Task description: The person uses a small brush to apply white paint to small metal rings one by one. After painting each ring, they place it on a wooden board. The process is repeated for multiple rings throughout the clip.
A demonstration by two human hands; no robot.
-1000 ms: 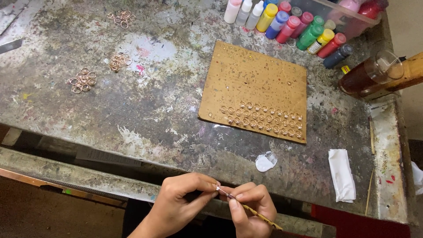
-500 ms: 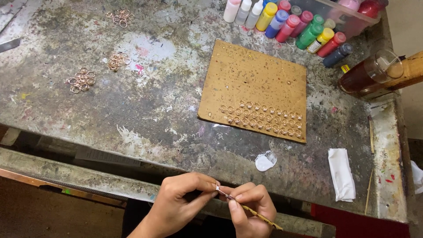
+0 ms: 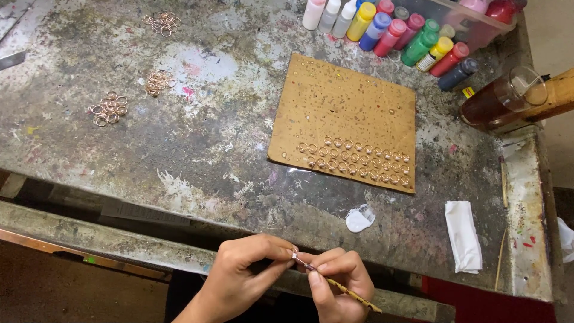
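Both hands (image 3: 293,278) pinch a thin stick (image 3: 344,289) (tip between fingers).

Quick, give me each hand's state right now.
Left hand: closed, pinching a tiny pale piece at its fingertips.
Right hand: closed on a thin stick.

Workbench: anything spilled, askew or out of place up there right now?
Nothing is tipped or damaged. A small white paint blob sits on the table below the cork board, and the surface is stained all over. The rings on the board stand in even rows; the bottles are upright.
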